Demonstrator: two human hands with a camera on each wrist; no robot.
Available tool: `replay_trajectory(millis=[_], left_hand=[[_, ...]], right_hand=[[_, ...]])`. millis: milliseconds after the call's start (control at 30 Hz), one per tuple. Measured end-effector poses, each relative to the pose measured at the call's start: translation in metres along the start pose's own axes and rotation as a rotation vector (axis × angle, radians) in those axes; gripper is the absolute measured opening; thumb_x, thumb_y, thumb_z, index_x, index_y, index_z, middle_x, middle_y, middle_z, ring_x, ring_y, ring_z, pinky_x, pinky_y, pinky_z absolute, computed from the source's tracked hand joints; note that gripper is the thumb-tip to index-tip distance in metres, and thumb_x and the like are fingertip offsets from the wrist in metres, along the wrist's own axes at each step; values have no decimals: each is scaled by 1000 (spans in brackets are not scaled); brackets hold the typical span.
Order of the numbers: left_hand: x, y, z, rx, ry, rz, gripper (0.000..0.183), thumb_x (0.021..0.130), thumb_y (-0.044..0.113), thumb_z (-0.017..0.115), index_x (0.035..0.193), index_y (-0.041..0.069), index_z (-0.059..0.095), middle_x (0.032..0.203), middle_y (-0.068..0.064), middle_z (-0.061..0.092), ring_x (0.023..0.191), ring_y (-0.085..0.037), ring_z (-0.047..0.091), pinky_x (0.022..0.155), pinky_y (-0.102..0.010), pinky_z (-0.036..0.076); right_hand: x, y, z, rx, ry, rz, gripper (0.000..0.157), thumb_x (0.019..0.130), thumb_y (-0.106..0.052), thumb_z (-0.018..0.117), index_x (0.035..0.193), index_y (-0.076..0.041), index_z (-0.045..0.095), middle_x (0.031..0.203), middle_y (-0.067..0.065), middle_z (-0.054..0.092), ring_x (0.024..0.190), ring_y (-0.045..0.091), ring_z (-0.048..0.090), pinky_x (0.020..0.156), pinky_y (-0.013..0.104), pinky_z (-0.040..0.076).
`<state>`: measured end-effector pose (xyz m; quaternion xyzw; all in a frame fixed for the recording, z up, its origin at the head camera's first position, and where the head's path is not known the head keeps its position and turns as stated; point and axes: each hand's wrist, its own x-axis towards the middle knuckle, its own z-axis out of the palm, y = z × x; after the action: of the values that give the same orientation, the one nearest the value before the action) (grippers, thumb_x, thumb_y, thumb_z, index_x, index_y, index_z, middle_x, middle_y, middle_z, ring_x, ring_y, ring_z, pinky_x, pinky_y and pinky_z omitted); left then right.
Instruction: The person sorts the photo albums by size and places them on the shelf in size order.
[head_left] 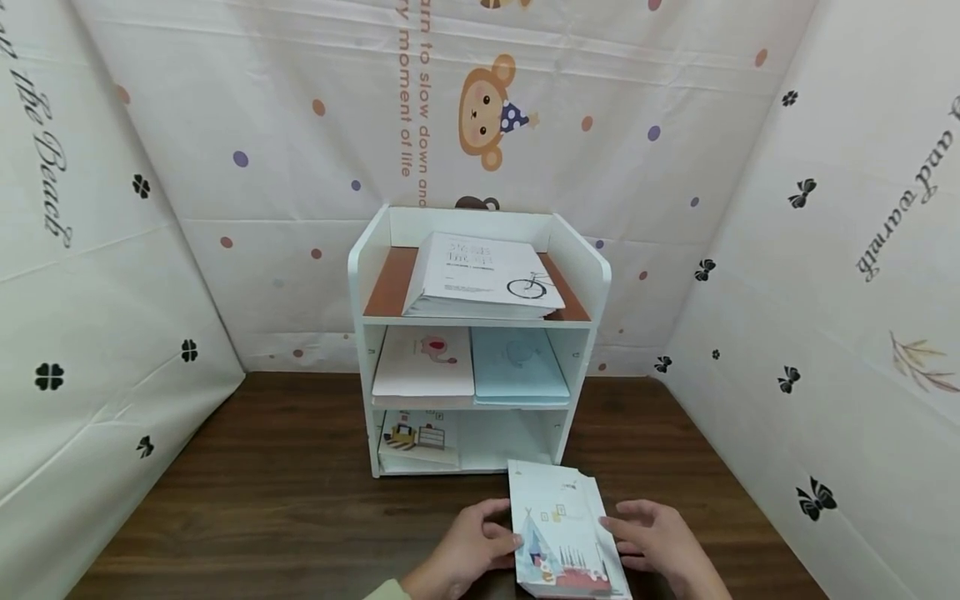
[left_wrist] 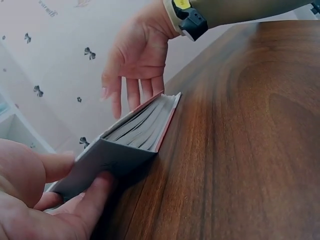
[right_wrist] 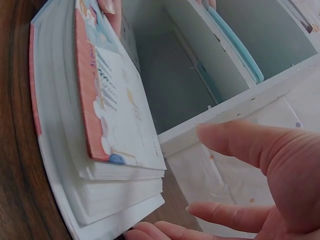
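A thick hardcover notebook [head_left: 551, 517], white with a picture of a blue tent and a red band, lies on the table before the shelf. My left hand [head_left: 468, 546] holds it at the spine [left_wrist: 120, 157], thumb and fingers bent against that side. Along the opposite, page side stands my right hand [head_left: 663, 542], its thumb and fingers spread apart. In the right wrist view the page block [right_wrist: 105, 195] fans out toward this hand, with one fingertip low by the bottom edge.
A white three-level shelf [head_left: 480, 323] stands behind the notebook. On top lies a thick white book stack [head_left: 487, 271]; pink [head_left: 423, 367] and blue notebooks [head_left: 520, 367] fill the middle. At the bottom left are notebooks with a yellow vehicle [head_left: 420, 437]. Printed cloth [head_left: 285, 283] hangs around the table.
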<state>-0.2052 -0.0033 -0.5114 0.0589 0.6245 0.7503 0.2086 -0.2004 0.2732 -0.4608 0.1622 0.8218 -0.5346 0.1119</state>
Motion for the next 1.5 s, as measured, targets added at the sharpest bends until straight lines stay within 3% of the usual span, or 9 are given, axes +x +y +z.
replay_trajectory(millis=[200,567,733,933,1200,1333,1500], left_hand=[[1,3,2,32,14,1,60,82,6,71,135,-3,44,82,-12,69,79,-21,68,71,-38,58],[0,1,5,50,14,-4,64,80,12,73,136,-3,45,79,-11,67,74,-17,67,71,-37,59],[-1,1,6,42,24,-9,66,81,17,73,137,-1,44,81,-11,67,71,-17,67,69,-37,59],[-5,1,9,14,43,-7,68,80,25,73,141,11,44,90,-11,66,78,-18,67,69,-36,59],[-11,8,7,-31,45,32,68,81,23,72,142,20,42,98,-13,65,84,-20,67,71,-38,59],[-16,10,3,-6,43,59,63,82,24,72,140,25,45,106,-14,61,88,-19,66,72,-36,58],[-22,15,-3,45,43,120,57,83,27,71,136,25,50,116,-14,60,95,-20,64,74,-34,58]], right_hand=[[2,-1,2,35,-11,18,80,73,-43,78,128,7,48,118,23,57,82,24,67,70,41,58],[7,11,5,87,-48,17,78,75,-38,78,128,10,46,105,14,66,82,20,66,72,39,57],[5,14,5,75,-122,-44,77,78,-34,76,130,13,44,110,15,64,87,19,64,76,39,57],[4,16,9,101,-202,-88,77,82,-32,73,134,14,38,105,13,66,91,20,65,77,38,57],[1,13,20,62,-160,-132,77,77,-37,76,136,1,45,110,13,67,89,20,66,72,36,57],[-3,10,25,86,-108,-126,73,76,-39,76,135,-5,49,113,13,66,89,20,65,73,36,57],[-8,4,30,148,-104,-134,72,77,-39,75,136,-8,49,116,14,64,92,21,65,75,37,57]])
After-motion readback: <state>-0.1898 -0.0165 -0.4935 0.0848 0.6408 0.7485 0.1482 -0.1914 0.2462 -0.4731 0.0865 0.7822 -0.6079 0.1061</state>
